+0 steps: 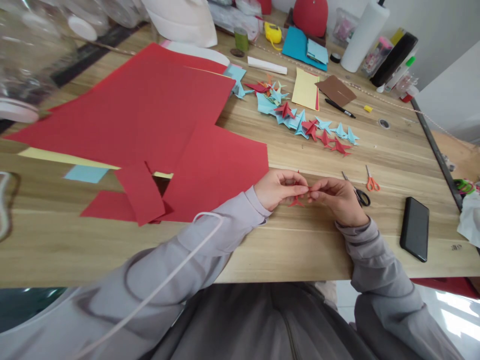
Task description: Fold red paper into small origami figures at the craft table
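Between my two hands is a small red paper crane, partly hidden by the fingers. My left hand is closed, pinching it between thumb and fingers. From the other side, the fingertips of my right hand pinch a tip of the same folded paper. Black-handled scissors lie just behind my right hand, partly covered by it. Small orange scissors rest a little farther right. Beyond the hands, several finished cranes in red and light blue stand in a loose row.
Large red paper sheets spread over the left side, with cut red strips in front. A phone lies at right. Farther back are a black pen, yellow paper, a tape measure and a white bottle.
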Tool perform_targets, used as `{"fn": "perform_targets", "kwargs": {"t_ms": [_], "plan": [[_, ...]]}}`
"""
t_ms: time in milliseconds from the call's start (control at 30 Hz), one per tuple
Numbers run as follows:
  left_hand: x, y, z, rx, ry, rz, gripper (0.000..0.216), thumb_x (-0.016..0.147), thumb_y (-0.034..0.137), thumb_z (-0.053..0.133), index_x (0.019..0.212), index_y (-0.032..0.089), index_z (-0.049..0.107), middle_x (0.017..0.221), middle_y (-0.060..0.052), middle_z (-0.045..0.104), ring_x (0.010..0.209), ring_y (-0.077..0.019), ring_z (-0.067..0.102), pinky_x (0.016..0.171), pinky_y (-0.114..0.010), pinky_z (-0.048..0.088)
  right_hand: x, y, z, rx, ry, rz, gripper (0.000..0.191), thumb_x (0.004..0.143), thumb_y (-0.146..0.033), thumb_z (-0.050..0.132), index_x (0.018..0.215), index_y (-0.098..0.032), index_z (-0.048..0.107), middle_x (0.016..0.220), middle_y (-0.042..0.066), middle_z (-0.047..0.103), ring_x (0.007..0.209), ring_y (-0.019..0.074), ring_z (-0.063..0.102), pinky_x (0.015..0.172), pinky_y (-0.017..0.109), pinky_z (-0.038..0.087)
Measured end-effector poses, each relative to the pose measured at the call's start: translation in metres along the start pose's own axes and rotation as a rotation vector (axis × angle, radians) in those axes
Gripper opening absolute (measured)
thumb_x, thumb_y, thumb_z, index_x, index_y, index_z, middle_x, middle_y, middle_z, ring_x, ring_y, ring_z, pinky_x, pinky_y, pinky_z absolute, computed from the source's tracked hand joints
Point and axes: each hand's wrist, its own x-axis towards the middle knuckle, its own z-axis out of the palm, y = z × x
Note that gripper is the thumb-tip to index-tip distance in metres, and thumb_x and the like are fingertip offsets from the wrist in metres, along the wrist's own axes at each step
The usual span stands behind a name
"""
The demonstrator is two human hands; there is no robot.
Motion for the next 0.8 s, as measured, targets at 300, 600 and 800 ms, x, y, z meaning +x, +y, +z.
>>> {"fn": "perform_targets", "kwargs": {"t_ms": [300, 600, 800], "plan": [[-0.0021, 0.0049, 0.0004, 0.316, 0.015, 0.291, 0.011, 0.066, 0.023, 0.073, 0.068, 0.013, 0.068, 0.066, -0.003, 0.068, 0.063, -0.012, 0.061, 0.063, -0.024, 0.05, -0.0013, -0.0064, 0.0045, 0.192, 0.083, 0.216, 0.021, 0.057, -0.025, 0.084, 0.071, -0.016, 0.071, 0.065, 0.001, 0.071, 0.06, 0.011, 0.065, 0.062, 0.024, 0.053], [-0.0029, 0.0026, 0.0021, 0.414, 0.027, 0.297, 0.004, 0.068, 0.017, 0.068, 0.068, 0.013, 0.069, 0.064, -0.002, 0.066, 0.061, -0.0107, 0.056, 0.059, -0.022, 0.045, -0.0002, -0.0046, 0.0031, 0.251, 0.092, 0.298, 0.019, 0.056, -0.019, 0.084, 0.067, -0.015, 0.069, 0.063, -0.001, 0.069, 0.055, 0.0082, 0.062, 0.058, 0.021, 0.053], [-0.0035, 0.0042, 0.003, 0.385, 0.055, 0.25, 0.003, 0.067, 0.015, 0.069, 0.069, 0.013, 0.068, 0.062, -0.001, 0.065, 0.057, -0.0099, 0.056, 0.057, -0.022, 0.045, -0.0003, -0.0053, 0.0047, 0.263, 0.081, 0.287, 0.021, 0.057, -0.02, 0.083, 0.071, -0.016, 0.069, 0.065, -0.002, 0.069, 0.056, 0.0075, 0.062, 0.059, 0.021, 0.052]]}}
